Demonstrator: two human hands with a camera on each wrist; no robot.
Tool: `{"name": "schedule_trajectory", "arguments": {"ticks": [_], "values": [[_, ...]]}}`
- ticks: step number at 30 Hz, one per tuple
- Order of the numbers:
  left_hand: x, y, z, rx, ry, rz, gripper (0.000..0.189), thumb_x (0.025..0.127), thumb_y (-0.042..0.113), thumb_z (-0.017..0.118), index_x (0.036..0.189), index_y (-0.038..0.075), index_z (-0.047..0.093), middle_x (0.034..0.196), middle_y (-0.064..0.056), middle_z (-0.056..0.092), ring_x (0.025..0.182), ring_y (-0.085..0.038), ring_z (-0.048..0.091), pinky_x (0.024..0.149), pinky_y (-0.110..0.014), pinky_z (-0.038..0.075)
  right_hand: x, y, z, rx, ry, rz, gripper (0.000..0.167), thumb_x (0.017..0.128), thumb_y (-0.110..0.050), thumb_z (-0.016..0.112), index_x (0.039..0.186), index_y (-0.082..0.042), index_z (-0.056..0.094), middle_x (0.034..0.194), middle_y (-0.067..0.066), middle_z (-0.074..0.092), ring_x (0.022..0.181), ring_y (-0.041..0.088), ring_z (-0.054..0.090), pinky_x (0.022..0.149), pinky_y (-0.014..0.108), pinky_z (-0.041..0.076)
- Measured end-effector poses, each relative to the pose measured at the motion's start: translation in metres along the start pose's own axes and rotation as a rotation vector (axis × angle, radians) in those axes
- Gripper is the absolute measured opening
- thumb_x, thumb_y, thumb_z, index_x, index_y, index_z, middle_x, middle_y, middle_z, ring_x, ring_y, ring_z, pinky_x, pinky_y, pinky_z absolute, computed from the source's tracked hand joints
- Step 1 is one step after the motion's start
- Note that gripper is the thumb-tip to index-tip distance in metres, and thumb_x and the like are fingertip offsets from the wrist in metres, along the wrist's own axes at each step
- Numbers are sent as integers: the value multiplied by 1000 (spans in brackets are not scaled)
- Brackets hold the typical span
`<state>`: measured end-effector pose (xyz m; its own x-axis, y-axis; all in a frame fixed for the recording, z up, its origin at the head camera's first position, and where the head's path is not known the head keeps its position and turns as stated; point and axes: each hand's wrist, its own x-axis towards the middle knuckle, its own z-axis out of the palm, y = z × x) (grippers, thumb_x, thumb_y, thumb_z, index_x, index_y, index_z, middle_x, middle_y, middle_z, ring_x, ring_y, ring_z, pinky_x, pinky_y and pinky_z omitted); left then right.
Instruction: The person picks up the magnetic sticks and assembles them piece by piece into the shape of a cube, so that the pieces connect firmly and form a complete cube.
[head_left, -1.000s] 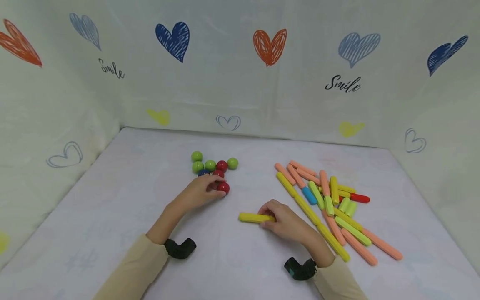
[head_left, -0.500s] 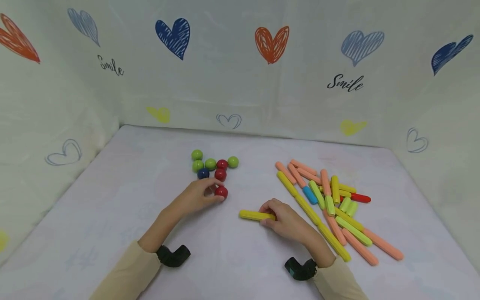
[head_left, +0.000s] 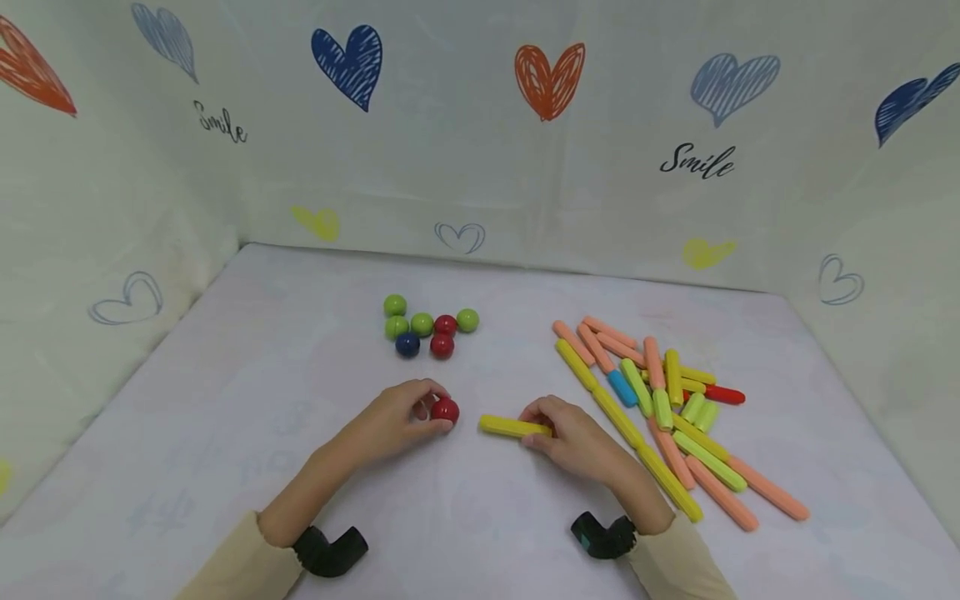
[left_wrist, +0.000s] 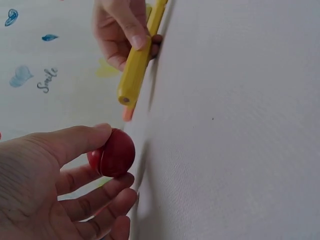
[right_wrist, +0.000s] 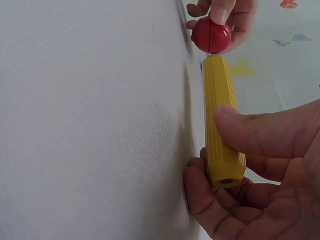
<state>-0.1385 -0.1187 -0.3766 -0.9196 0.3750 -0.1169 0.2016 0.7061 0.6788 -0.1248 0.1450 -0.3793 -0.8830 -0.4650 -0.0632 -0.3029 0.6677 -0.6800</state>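
Observation:
My left hand (head_left: 397, 421) pinches a glossy red ball (head_left: 446, 410) between thumb and fingers; a seam line runs round it in the left wrist view. To its right, my right hand (head_left: 573, 437) holds a yellow ribbed stick (head_left: 513, 427), thumb on top and fingers beneath. The stick's free end points left at the ball, with a small gap between them in the head view. A dark round spot marks the stick's near end (right_wrist: 227, 181) in the right wrist view.
Beyond my left hand lie several green balls (head_left: 422, 324), two red balls (head_left: 442, 346) and a blue ball (head_left: 407, 345). On the right spreads a pile of coloured sticks (head_left: 705, 458), with a long joined yellow row (head_left: 617, 421) along its left side. A printed cloth backdrop (head_left: 465, 150) stands behind the table.
My left hand has drawn the red ball toward me, away from the other balls and level with the yellow stick. My right hand has stayed nearly still.

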Motion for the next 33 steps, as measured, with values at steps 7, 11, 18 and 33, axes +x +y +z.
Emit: {"name": "schedule_trajectory", "arguments": {"ticks": [7, 11, 18, 33], "values": [[-7, 4, 2, -8, 4, 31, 31, 82, 24, 71, 108, 13, 60, 85, 4, 55, 80, -12, 50, 67, -23, 44, 1, -1, 0, -19, -3, 8, 15, 87, -14, 64, 101, -9, 61, 88, -3, 57, 78, 11, 48, 70, 23, 42], [-9, 5, 3, -22, -12, 23, 31, 82, 26, 71, 108, 13, 59, 83, 4, 55, 80, -11, 50, 66, -22, 43, 1, -3, 1, -16, -4, -2, 14, 87, -14, 64, 100, -11, 61, 89, -3, 59, 78, 10, 49, 70, 23, 42], [-10, 3, 8, -72, -61, 21, 31, 81, 31, 71, 105, 16, 59, 83, 5, 55, 79, -11, 50, 65, -22, 44, 2, -9, 6, 33, -18, -31, 14, 88, -15, 64, 100, -10, 61, 89, -3, 61, 77, 10, 50, 69, 21, 43], [-6, -3, 16, -33, -110, 90, 23, 82, 34, 69, 103, 28, 62, 88, 5, 49, 83, -12, 46, 66, -25, 41, 2, -13, 12, 37, -5, -20, 17, 86, -19, 67, 99, -10, 61, 91, -3, 58, 78, 10, 49, 69, 21, 44]]}}
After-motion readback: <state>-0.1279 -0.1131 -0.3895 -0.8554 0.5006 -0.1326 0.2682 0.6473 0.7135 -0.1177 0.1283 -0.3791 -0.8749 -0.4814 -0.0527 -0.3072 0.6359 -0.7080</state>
